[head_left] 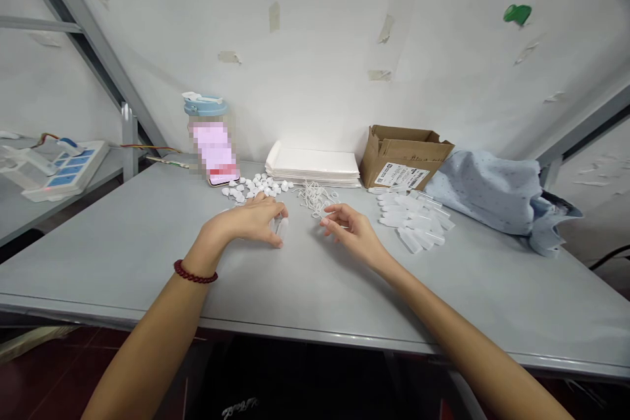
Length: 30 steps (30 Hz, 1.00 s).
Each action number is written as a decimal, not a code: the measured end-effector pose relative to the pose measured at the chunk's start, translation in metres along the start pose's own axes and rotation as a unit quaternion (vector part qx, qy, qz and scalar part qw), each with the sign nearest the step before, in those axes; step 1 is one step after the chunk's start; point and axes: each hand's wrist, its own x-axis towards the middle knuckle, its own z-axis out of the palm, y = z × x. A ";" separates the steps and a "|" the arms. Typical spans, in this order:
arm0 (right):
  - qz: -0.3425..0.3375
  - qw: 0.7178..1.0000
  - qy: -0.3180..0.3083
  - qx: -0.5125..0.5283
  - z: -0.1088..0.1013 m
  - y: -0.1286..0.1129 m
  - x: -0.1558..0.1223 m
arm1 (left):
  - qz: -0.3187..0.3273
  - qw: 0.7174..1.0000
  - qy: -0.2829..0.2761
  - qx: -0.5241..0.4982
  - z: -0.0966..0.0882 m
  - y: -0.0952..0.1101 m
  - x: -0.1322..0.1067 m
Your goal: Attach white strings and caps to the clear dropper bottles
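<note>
My left hand (253, 220) rests on the grey table (123, 256), fingers curled round a small clear plastic tube (282, 228). A red bead bracelet sits on that wrist. My right hand (347, 226) hovers just right of it, fingers bent in a loose pinch near a heap of thin white strings (315, 198); whether it grips one is unclear. Behind my left hand lies a scatter of small white caps (256, 187). To the right of my right hand lies a pile of clear tubes (416, 220).
At the back stand a blue-lidded bottle (207, 138), a stack of white sheets (315, 167) and an open cardboard box (401, 157). A pale blue cloth (497, 200) lies at the right. A white device (59, 170) sits on the left bench.
</note>
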 end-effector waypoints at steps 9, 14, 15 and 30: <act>0.001 1.000 0.000 0.002 0.001 0.001 0.000 | -0.024 1.000 0.001 0.002 -0.004 -0.003 -0.003; 0.002 1.000 -0.001 0.003 0.000 0.000 0.000 | -0.029 1.000 -0.002 0.005 -0.004 -0.002 -0.003; 0.002 1.000 -0.001 0.003 0.000 0.000 0.000 | -0.028 1.000 0.000 0.006 -0.004 -0.002 -0.003; 0.006 1.000 -0.001 0.004 0.001 0.000 0.000 | -0.025 1.000 -0.007 0.017 -0.003 0.000 -0.002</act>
